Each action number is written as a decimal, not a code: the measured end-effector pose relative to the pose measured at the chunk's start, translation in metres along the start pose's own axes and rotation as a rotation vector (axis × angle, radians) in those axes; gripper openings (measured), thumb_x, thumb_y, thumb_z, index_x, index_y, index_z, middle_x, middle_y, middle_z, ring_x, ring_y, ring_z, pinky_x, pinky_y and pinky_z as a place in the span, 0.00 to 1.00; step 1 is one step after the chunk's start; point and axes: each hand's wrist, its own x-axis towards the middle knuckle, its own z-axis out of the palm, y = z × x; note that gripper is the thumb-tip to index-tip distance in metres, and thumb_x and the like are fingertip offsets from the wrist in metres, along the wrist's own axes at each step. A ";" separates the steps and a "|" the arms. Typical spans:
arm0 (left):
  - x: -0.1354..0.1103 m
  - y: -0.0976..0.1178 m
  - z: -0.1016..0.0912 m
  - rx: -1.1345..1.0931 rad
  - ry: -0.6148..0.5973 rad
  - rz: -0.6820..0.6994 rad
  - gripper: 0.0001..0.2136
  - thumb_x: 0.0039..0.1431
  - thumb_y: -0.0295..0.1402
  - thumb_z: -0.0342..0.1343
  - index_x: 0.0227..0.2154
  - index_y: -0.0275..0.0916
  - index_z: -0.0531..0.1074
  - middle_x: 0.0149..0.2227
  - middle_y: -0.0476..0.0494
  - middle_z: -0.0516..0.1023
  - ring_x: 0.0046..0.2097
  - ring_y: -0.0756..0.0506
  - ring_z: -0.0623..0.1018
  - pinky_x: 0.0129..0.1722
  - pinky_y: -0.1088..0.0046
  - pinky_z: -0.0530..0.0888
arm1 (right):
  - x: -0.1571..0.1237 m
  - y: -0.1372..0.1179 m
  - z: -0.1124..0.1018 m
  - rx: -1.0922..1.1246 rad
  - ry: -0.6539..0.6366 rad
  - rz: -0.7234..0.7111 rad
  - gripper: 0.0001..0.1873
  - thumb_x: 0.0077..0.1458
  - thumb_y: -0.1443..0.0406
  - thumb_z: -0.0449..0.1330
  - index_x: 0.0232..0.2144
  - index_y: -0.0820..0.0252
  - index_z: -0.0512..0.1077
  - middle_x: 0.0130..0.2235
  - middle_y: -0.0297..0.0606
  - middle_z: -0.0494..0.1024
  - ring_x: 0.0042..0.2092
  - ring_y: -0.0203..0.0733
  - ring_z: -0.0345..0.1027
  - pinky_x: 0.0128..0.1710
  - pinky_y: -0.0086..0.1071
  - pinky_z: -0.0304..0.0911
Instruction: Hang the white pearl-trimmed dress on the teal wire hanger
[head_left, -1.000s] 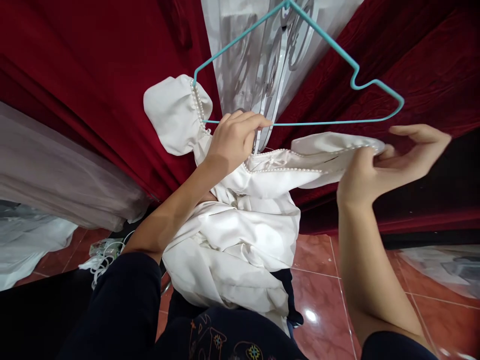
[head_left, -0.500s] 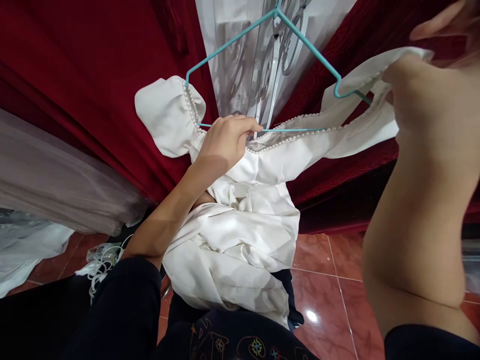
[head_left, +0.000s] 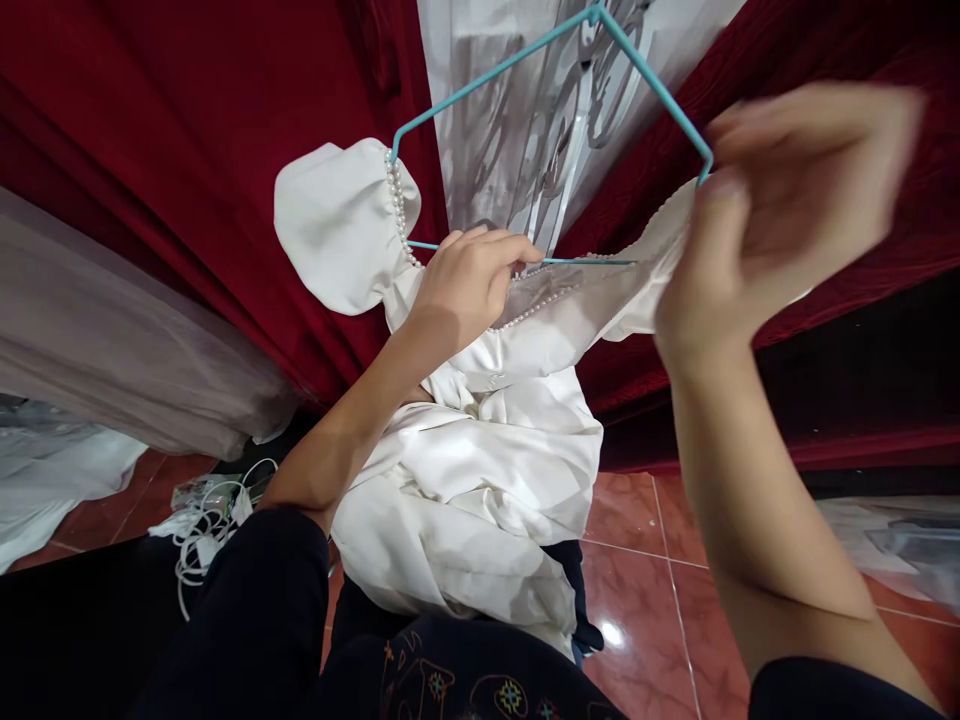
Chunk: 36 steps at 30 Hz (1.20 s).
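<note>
A white satin dress point(head_left: 465, 450) with a pearl-edged neckline hangs on a light-blue hanger point(head_left: 495, 72), its lower part bunched over my lap. The left puff sleeve point(head_left: 330, 225) sits over the hanger's left shoulder. My left hand point(head_left: 469, 280) is closed on the hanger's bottom bar at the neckline, its palm side hidden. Blurred by motion, my right hand point(head_left: 780, 200) is at the hanger's right shoulder, with thumb and fingers apart and the palm showing. The right sleeve point(head_left: 637, 310) is mostly hidden behind it.
Dark red curtains point(head_left: 225, 150) hang behind, with a whitish ornate panel point(head_left: 517, 130) between them. Pale sheer fabric point(head_left: 127, 330) drapes at left. White cables point(head_left: 210, 530) lie beside my left arm. Red floor tiles point(head_left: 637, 580) show below.
My right hand has moved left from the stretched-out right sleeve to the hanger's right corner, and its fingers have parted. That sleeve has drawn in. My left hand keeps its hold.
</note>
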 end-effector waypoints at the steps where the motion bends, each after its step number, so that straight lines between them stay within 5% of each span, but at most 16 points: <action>1: 0.000 0.000 0.001 0.003 0.003 0.004 0.20 0.67 0.17 0.47 0.46 0.43 0.81 0.45 0.49 0.86 0.48 0.42 0.82 0.52 0.58 0.75 | -0.012 -0.012 0.006 -0.002 -0.020 -0.019 0.23 0.70 0.52 0.50 0.62 0.48 0.67 0.59 0.46 0.69 0.64 0.58 0.64 0.58 0.55 0.65; 6: -0.006 -0.002 0.003 -0.014 0.076 0.109 0.18 0.70 0.21 0.47 0.49 0.45 0.79 0.54 0.50 0.84 0.54 0.43 0.82 0.58 0.57 0.78 | -0.056 -0.035 0.033 -0.045 -0.091 -0.077 0.21 0.69 0.50 0.55 0.59 0.47 0.72 0.48 0.43 0.76 0.54 0.55 0.71 0.52 0.52 0.65; 12: -0.022 -0.021 -0.017 0.274 0.703 0.023 0.16 0.69 0.27 0.54 0.55 0.49 0.76 0.61 0.43 0.76 0.67 0.39 0.70 0.73 0.49 0.65 | -0.066 -0.022 0.053 -0.098 0.042 -0.122 0.16 0.72 0.57 0.50 0.51 0.49 0.76 0.41 0.40 0.79 0.43 0.47 0.71 0.50 0.49 0.63; 17: -0.010 -0.061 -0.041 0.122 0.640 -0.110 0.28 0.65 0.14 0.46 0.63 0.45 0.67 0.63 0.50 0.77 0.66 0.48 0.76 0.71 0.63 0.72 | -0.068 -0.030 0.054 -0.077 0.033 -0.077 0.15 0.71 0.56 0.54 0.50 0.51 0.78 0.42 0.40 0.78 0.45 0.47 0.71 0.53 0.48 0.61; 22: -0.003 -0.091 -0.076 -0.072 0.751 0.026 0.19 0.62 0.14 0.53 0.52 0.33 0.77 0.50 0.47 0.85 0.53 0.48 0.85 0.58 0.65 0.83 | -0.065 -0.035 0.046 -0.071 0.054 -0.047 0.13 0.71 0.58 0.54 0.45 0.53 0.78 0.40 0.40 0.80 0.44 0.47 0.72 0.51 0.46 0.61; 24: -0.013 -0.097 -0.091 -0.006 0.696 -0.080 0.13 0.63 0.19 0.57 0.48 0.34 0.80 0.46 0.45 0.86 0.50 0.47 0.86 0.52 0.64 0.84 | -0.063 -0.037 0.044 -0.073 0.048 -0.039 0.12 0.71 0.59 0.54 0.45 0.53 0.77 0.40 0.39 0.80 0.43 0.47 0.72 0.50 0.46 0.62; 29: -0.046 -0.111 -0.106 0.218 0.227 -0.386 0.08 0.60 0.34 0.64 0.41 0.43 0.84 0.36 0.49 0.86 0.38 0.45 0.84 0.41 0.62 0.80 | -0.059 -0.043 0.041 -0.106 0.051 -0.001 0.11 0.71 0.56 0.56 0.41 0.51 0.77 0.36 0.38 0.79 0.41 0.47 0.72 0.48 0.47 0.64; 32: -0.060 -0.113 -0.092 0.222 0.042 -0.339 0.04 0.53 0.36 0.65 0.29 0.43 0.82 0.25 0.45 0.82 0.28 0.42 0.80 0.32 0.59 0.79 | -0.057 -0.045 0.043 -0.110 0.026 0.028 0.12 0.71 0.54 0.56 0.41 0.50 0.77 0.35 0.39 0.78 0.40 0.48 0.71 0.46 0.48 0.66; 36: -0.072 -0.079 -0.052 0.129 0.004 -0.118 0.11 0.68 0.36 0.56 0.38 0.44 0.84 0.40 0.44 0.87 0.41 0.40 0.86 0.44 0.55 0.84 | -0.056 -0.045 0.046 -0.099 0.007 0.058 0.14 0.71 0.53 0.55 0.41 0.50 0.77 0.36 0.40 0.78 0.41 0.49 0.71 0.49 0.48 0.66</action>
